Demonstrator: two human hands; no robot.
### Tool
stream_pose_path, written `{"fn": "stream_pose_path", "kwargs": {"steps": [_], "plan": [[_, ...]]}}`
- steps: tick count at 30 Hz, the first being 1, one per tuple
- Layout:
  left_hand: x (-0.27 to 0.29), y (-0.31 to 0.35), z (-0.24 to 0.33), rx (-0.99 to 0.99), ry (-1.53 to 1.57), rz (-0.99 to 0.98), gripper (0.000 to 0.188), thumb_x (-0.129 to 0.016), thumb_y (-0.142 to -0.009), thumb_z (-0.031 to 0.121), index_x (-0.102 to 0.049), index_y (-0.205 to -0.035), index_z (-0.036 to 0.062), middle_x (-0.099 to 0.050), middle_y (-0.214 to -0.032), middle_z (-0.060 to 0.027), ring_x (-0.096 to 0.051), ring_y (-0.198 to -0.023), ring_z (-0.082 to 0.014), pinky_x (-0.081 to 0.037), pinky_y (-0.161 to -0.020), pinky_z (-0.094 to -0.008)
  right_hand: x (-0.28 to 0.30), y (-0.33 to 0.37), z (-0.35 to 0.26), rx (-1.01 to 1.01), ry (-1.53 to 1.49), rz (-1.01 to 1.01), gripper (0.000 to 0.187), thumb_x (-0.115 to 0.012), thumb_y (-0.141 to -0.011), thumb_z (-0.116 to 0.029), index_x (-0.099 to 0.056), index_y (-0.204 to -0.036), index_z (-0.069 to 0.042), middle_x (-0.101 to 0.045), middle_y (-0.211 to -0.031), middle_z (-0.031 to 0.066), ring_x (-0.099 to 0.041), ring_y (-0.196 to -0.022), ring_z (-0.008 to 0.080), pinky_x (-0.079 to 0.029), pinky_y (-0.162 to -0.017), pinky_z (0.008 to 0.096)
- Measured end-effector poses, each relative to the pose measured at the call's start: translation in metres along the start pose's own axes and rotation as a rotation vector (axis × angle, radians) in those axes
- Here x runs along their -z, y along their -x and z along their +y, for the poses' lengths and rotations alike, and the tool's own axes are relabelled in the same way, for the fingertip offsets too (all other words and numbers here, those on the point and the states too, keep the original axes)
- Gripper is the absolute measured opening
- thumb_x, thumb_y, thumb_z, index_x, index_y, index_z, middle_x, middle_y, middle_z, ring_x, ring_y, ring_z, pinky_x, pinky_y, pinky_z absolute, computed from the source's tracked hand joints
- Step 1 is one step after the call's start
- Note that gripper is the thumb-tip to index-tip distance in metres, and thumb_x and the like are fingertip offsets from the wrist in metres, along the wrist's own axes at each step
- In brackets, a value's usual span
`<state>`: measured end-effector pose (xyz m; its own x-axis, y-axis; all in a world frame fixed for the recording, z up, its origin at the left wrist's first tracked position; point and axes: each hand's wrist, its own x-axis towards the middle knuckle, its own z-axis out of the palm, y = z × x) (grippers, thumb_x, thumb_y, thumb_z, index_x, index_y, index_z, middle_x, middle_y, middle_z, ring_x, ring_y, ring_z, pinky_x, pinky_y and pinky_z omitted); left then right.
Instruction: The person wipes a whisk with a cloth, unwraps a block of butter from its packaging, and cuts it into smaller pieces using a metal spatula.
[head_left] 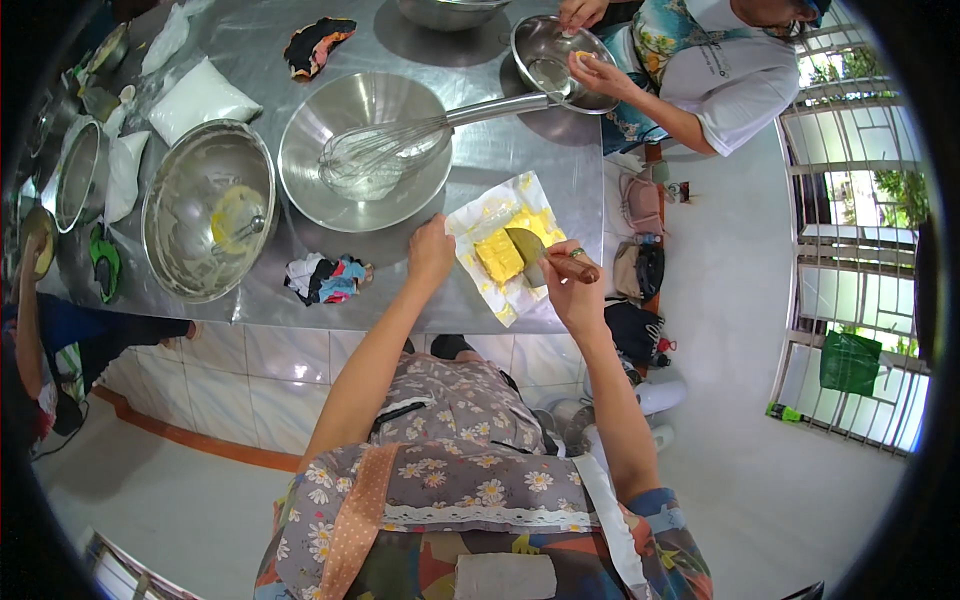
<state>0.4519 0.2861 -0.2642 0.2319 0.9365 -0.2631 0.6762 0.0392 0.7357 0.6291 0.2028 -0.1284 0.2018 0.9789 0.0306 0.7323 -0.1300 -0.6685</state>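
Observation:
A yellow block of butter (499,257) lies on an opened white paper wrapper (497,298) near the table's front edge, with smaller yellow pieces beside it. My right hand (574,290) grips the brown wooden handle of a broad-bladed knife (526,246); its rounded metal blade is against the butter's right side. My left hand (431,250) is closed at the wrapper's left edge, its fingertips hidden. Just beyond it stands a large steel bowl (300,160) holding a big wire whisk (385,152), whose long handle reaches over the rim to the right.
Left on the steel table (400,290) stands a bowl with pale batter residue (165,225). Nearby lie a crumpled cloth (328,279) and a white bag (203,102). Across the corner, a co-worker's hands (592,72) are over another steel bowl (520,50). Another person stands far left.

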Motion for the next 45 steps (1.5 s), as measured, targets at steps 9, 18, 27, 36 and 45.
{"fn": "stream_pose_path", "kwargs": {"steps": [9,18,27,36,45], "plan": [[0.012,0.015,-0.012,-0.023,-0.123,-0.158,0.025,-0.061,-0.067,0.006,-0.053,-0.090,-0.0014,-0.060,-0.084,-0.0219,-0.057,-0.085,-0.0388,-0.045,-0.075,-0.0463,0.002,0.007,-0.019,0.040,-0.050,-0.046,0.015,-0.064,-0.073,-0.001,-0.054,-0.084,-0.002,-0.059,-0.077,0.0134,-0.060,-0.066,0.0272,-0.046,-0.059,0.0292],[0.013,0.059,-0.016,0.076,-0.053,-0.191,0.034,-0.068,-0.067,0.011,-0.050,-0.092,-0.0022,-0.060,-0.087,-0.0236,-0.057,-0.086,-0.0404,-0.047,-0.074,-0.0460,0.014,0.017,-0.028,0.015,-0.118,-0.132,0.011,-0.062,-0.075,0.001,-0.055,-0.083,0.002,-0.059,-0.077,0.0141,-0.059,-0.068,0.0240,-0.045,-0.062,0.0286],[0.020,0.047,-0.017,0.065,-0.083,-0.148,0.030,-0.068,-0.069,0.018,-0.050,-0.088,0.0025,-0.060,-0.082,-0.0182,-0.057,-0.081,-0.0377,-0.044,-0.068,-0.0465,0.017,0.014,-0.028,-0.043,-0.122,-0.122,0.019,-0.062,-0.075,0.001,-0.057,-0.093,0.000,-0.061,-0.083,0.0141,-0.060,-0.073,0.0211,-0.045,-0.065,0.0266],[0.028,0.044,0.008,-0.229,-0.282,0.046,0.025,-0.062,-0.071,0.008,-0.055,-0.095,0.0031,-0.049,-0.100,-0.0121,-0.052,-0.091,-0.0318,-0.046,-0.069,-0.0412,0.011,0.019,-0.026,0.021,-0.058,-0.064,0.020,-0.067,-0.074,-0.003,-0.057,-0.092,0.002,-0.061,-0.081,0.0138,-0.060,-0.066,0.0204,-0.046,-0.059,0.0247],[0.018,-0.003,0.026,-0.560,-0.439,0.059,0.021,-0.053,-0.074,0.010,-0.059,-0.095,0.0062,-0.046,-0.093,-0.0098,-0.048,-0.090,-0.0257,-0.046,-0.065,-0.0350,0.009,0.025,-0.029,0.020,-0.081,-0.074,0.021,-0.066,-0.074,-0.003,-0.058,-0.092,0.001,-0.061,-0.082,0.0149,-0.062,-0.069,0.0254,-0.047,-0.061,0.0287]]}}
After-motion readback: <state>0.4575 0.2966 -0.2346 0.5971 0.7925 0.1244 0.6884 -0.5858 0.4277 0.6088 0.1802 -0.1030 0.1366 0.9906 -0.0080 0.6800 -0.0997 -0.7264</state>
